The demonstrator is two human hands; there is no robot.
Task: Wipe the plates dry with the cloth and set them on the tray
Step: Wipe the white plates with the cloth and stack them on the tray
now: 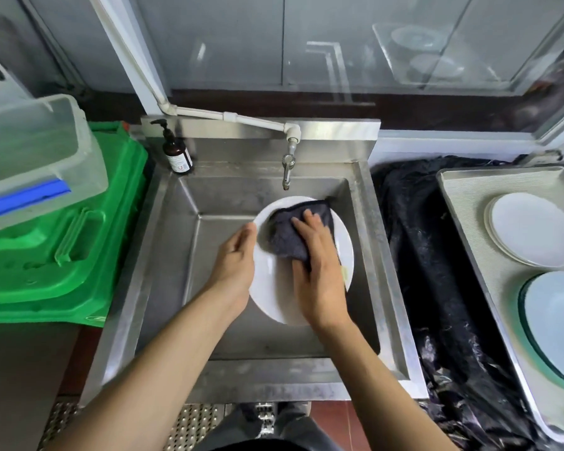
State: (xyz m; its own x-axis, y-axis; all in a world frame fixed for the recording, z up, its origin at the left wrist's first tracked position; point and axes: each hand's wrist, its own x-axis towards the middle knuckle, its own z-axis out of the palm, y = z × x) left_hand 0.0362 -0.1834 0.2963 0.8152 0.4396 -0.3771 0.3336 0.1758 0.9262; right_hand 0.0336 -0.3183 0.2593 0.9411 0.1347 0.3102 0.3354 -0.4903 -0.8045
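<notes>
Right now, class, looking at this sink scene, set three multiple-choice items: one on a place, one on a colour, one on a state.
1. Where is the round white plate being wiped?
A. on the tray
B. over the steel sink basin
C. on the green bin lid

2. What colour is the folded wiping cloth?
A. dark grey
B. yellow
C. white

3. What is the right hand doing?
A. hanging idle
B. turning the tap
C. pressing the cloth onto the plate

Answers:
1 B, the plate sits above the basin, below the metal tap, with the left hand at its left rim.
2 A, the cloth shows dark grey against the white plate.
3 C, its fingers lie flat on the cloth; the rectangular grey tray to the right already carries other plates.
</notes>
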